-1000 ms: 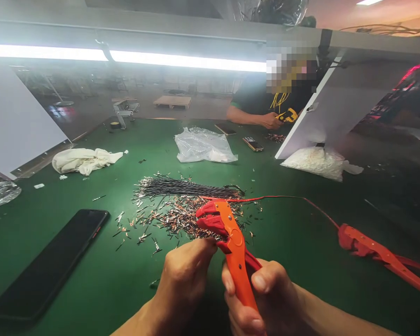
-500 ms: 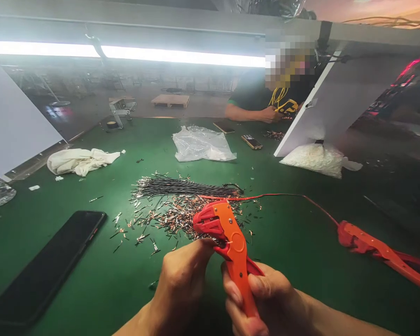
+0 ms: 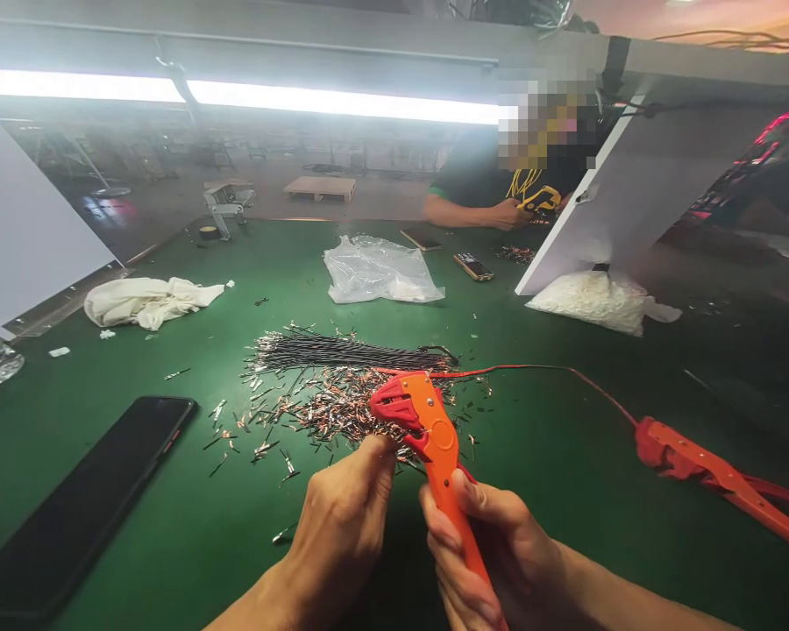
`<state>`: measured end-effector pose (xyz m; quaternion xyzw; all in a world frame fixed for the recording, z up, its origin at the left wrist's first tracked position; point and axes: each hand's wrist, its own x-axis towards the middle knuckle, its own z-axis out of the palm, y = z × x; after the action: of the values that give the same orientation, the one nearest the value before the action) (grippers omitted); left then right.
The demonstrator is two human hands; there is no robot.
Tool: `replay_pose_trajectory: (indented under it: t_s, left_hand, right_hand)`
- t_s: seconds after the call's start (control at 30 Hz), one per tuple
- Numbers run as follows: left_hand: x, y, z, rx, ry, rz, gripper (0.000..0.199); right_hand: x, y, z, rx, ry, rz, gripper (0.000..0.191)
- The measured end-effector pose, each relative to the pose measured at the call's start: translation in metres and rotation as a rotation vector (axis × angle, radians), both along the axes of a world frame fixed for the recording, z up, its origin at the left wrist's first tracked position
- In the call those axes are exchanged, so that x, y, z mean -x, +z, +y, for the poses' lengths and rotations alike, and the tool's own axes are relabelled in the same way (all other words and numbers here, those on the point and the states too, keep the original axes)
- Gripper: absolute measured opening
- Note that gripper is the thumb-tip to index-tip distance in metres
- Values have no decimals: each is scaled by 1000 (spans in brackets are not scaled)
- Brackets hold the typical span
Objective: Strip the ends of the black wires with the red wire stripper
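My right hand (image 3: 493,543) is wrapped round the handle of an orange and red wire stripper (image 3: 442,436), whose head points up and to the left. My left hand (image 3: 345,508) is closed just left of the tool's jaws, fingertips pinched near them; what they hold is hidden. Behind the tool lies a pile of short wire offcuts (image 3: 342,407) with copper and silvery ends. A bundle of dark wires (image 3: 348,352) rests along the pile's far side.
A second stripper (image 3: 703,460) lies at right, near a thin red strip (image 3: 532,365). A large black phone (image 3: 92,499) is at left. Farther back are a white cloth (image 3: 151,302), a plastic bag (image 3: 381,270), a filled bag (image 3: 592,300) and a person (image 3: 473,184) across the table.
The stripper's handles are closer together, with the right fingers squeezed further round them. Its head and my left fingertips have shifted slightly.
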<state>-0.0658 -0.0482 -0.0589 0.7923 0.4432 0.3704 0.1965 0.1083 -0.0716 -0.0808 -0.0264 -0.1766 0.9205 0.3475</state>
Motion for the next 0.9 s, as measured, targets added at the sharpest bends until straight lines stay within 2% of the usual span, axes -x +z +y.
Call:
replay_pose_trajectory:
  t_s: [0.2, 0.33, 0.43, 0.57, 0.73, 0.8, 0.9]
  left_hand:
    - [2, -2, 2, -67, 10, 2, 16]
    - [2, -5, 2, -16, 22, 21, 16]
    - [5, -6, 3, -26, 54, 48, 16]
    - [13, -1, 8, -233, 118, 75, 15]
    - [22, 15, 14, -479, 146, 27, 25]
    - [20, 23, 10, -458, 159, -26, 23]
    - [12, 29, 1, -318, 102, -80, 21]
  right_hand:
    - [0, 0, 0, -29, 46, 2, 50]
    - [-3, -3, 2, 25, 94, 45, 57]
    - [-6, 0, 5, 71, 81, -44, 56]
    - [-10, 13, 9, 89, 47, -191, 53]
    - [-16, 19, 7, -2, 12, -298, 41]
    - [-16, 16, 5, -10, 1, -314, 38]
    - [-10, 10, 3, -15, -8, -306, 37]
